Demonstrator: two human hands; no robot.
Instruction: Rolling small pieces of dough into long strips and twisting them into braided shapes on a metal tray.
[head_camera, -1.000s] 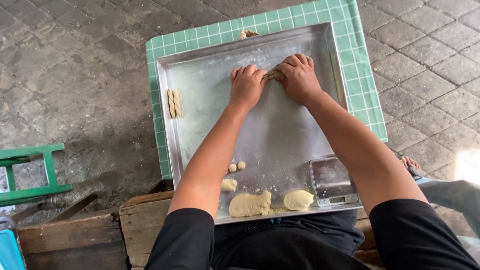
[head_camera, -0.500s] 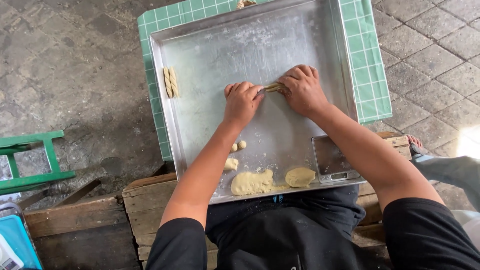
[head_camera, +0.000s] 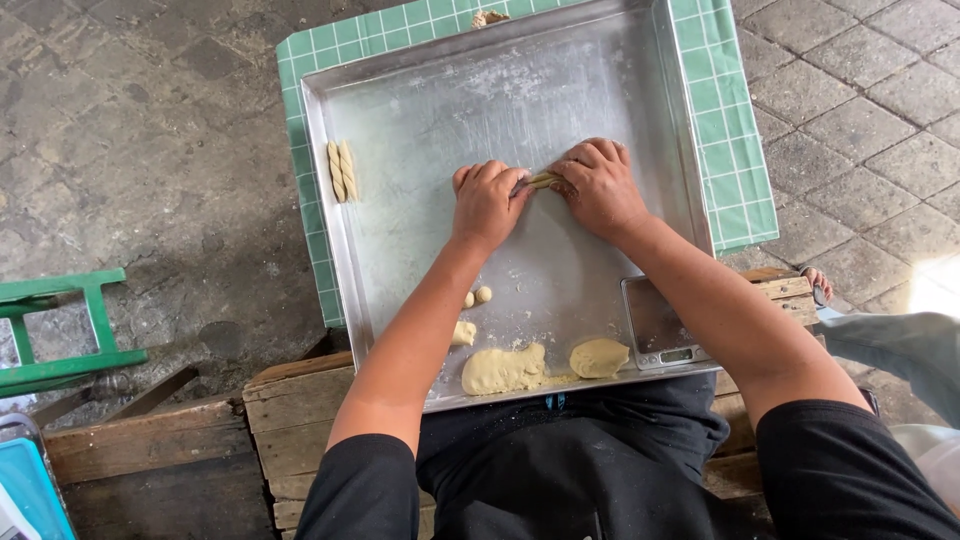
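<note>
Dough roll (head_camera: 542, 180) between left hand (head_camera: 487, 203) and right hand (head_camera: 600, 186), mid-tray (head_camera: 420, 110).

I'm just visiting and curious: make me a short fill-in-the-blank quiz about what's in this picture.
1. Both hands, the left hand and the right hand, press a thin piece of dough on a large metal ____.
2. By the tray's left wall lie ____ finished twisted dough sticks.
3. The cloth under the tray is checked white and ____.
4. The small scale sits in the near ____ corner of the tray.

Missing words: tray; two; green; right
</note>
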